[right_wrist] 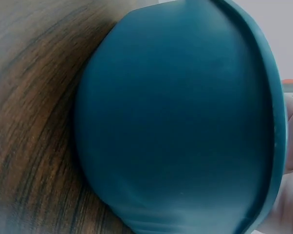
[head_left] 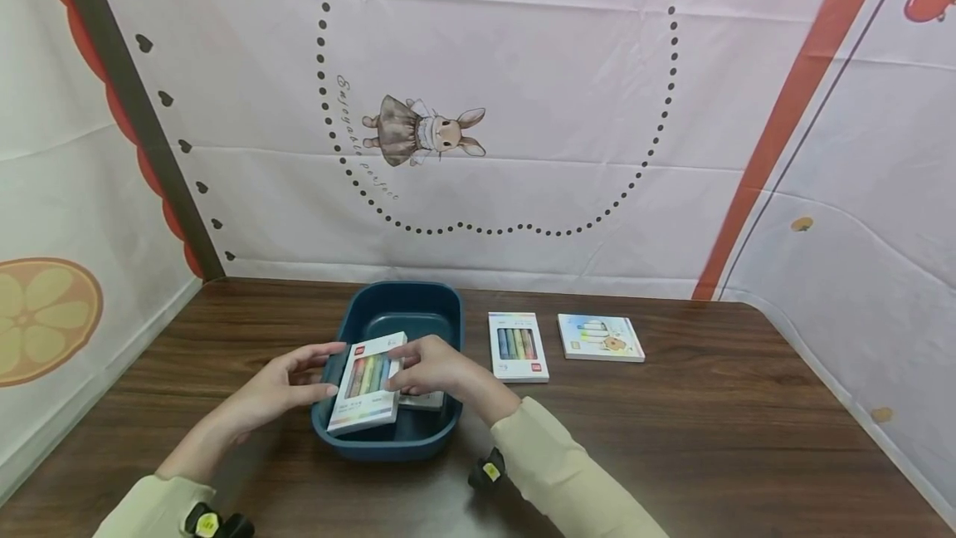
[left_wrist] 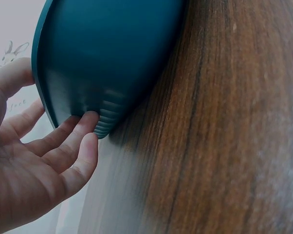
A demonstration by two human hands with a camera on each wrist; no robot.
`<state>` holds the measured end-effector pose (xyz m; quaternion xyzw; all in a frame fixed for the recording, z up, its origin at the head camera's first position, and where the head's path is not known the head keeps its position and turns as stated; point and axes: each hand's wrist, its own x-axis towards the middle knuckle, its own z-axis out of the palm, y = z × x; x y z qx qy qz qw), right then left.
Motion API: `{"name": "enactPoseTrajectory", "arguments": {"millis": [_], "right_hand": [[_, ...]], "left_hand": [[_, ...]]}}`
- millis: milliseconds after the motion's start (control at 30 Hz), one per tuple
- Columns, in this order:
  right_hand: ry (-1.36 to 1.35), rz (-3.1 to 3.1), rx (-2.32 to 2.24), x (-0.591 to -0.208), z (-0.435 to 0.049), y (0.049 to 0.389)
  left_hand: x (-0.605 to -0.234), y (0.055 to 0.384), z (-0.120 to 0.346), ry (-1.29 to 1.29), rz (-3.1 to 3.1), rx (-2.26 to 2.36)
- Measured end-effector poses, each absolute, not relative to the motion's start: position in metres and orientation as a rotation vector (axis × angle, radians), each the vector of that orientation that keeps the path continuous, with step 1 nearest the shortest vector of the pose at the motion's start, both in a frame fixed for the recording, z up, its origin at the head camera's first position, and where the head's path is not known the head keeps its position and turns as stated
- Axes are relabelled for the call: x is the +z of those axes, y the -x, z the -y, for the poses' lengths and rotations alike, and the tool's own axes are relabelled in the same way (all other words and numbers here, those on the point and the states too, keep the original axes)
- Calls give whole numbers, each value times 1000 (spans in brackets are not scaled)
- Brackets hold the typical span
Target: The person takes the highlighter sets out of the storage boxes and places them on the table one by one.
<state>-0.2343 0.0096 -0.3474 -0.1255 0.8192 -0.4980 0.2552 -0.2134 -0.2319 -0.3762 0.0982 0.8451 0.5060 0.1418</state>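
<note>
A flat white box of coloured sticks (head_left: 365, 383), with a window over the row of sticks, lies tilted at the near left of a dark blue plastic bin (head_left: 397, 448). My right hand (head_left: 429, 368) pinches the right edge of this box between thumb and fingers. At the bin's left rim is my left hand (head_left: 295, 376), its loosely bent fingers (left_wrist: 86, 122) touching the outer wall in the left wrist view. Partly hidden under the right hand, another pale box (head_left: 422, 401) lies inside the bin. The right wrist view shows mostly the bin's outer wall (right_wrist: 175, 117).
Right of the bin, a second white box with a window of coloured sticks (head_left: 519, 368) lies on the brown wooden table (head_left: 709, 422). Beside it is a flat box with a printed picture (head_left: 601, 339). A printed cloth (head_left: 523, 65) hangs behind the table and along both sides.
</note>
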Motion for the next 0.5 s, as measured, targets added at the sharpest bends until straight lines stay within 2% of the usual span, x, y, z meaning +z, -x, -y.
{"name": "enactPoseTrajectory", "arguments": {"millis": [500], "right_hand": [[370, -2181, -1363, -351, -5, 236]], "left_hand": [[-377, 214, 233, -308, -2418, 1480]]}}
